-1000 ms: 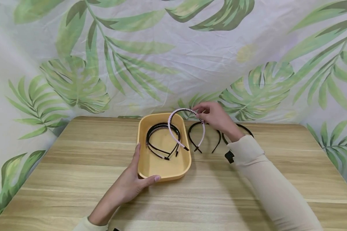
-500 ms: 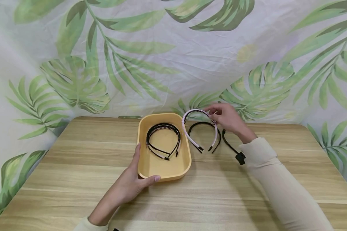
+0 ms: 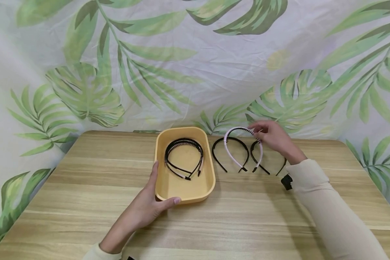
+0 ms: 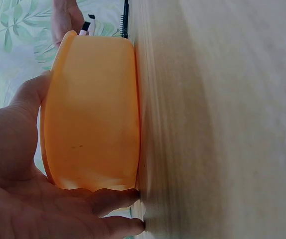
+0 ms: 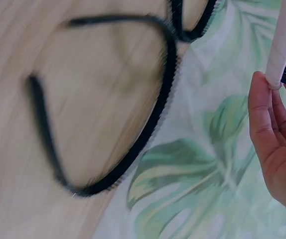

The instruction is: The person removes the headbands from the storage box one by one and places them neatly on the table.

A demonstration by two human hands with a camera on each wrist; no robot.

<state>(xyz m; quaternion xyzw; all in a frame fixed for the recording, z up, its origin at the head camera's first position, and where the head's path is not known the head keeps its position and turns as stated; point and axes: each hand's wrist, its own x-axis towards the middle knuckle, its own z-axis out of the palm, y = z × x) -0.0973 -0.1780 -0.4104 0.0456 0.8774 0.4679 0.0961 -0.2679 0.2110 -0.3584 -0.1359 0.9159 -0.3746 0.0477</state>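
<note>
My left hand grips the near left corner of a yellow plastic bin, thumb at its near rim and fingers along the left wall. Inside lie several hair headbands, mostly black, overlapping each other. My right hand pinches a pale pink headband with black comb teeth, its tips pointing down. In the right wrist view the fingertips hold the pink band by its side. Behind it in the head view, a black headband and another black headband lie on the table.
The wood-grain table stretches out on both sides of the bin. A white cloth with green leaves hangs right behind its back edge. A black wrist device shows under the right sleeve.
My right hand has carried the pink headband rightward, from over the bin's edge to between the two black headbands. My left hand and the bin have stayed in place.
</note>
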